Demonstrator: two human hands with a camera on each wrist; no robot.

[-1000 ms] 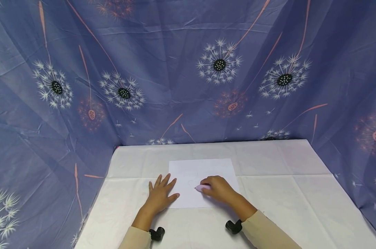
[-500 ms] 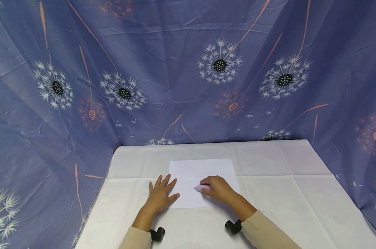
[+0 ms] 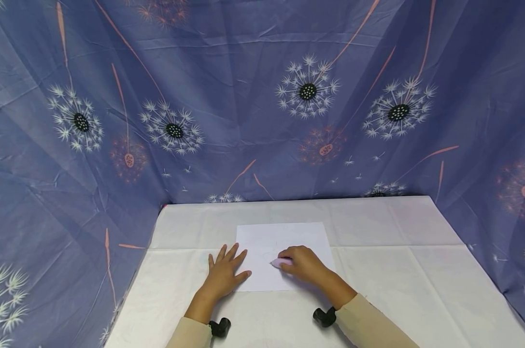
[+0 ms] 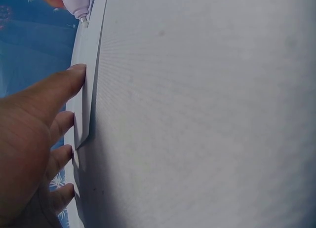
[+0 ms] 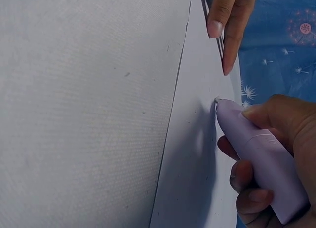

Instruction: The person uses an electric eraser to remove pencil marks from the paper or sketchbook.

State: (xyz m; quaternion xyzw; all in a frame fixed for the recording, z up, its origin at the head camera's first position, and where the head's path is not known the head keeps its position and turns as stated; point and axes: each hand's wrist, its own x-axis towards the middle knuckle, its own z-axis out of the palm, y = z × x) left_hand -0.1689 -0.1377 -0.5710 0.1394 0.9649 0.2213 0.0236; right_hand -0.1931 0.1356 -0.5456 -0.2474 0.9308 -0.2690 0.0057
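Two hands showed in my feed, both at one sheet of paper. L hand lay spread over its left edge. R hand gripped the lilac pen-shaped tool, fingers curled round it, nose down toward mid-sheet; touching or just above, I couldn't tell. Tool: prob. light, stiff, smooth plastic, so maybe a bit slippery; I judged best hold approx. mid-body, clear of the nose. Paper: thin, floppy, easy to crease or slide, so it wanted pinning by an edge. Brands/labels: none I could read; just small dashes on the tool, plus faint lines on the paper, no legible txt.
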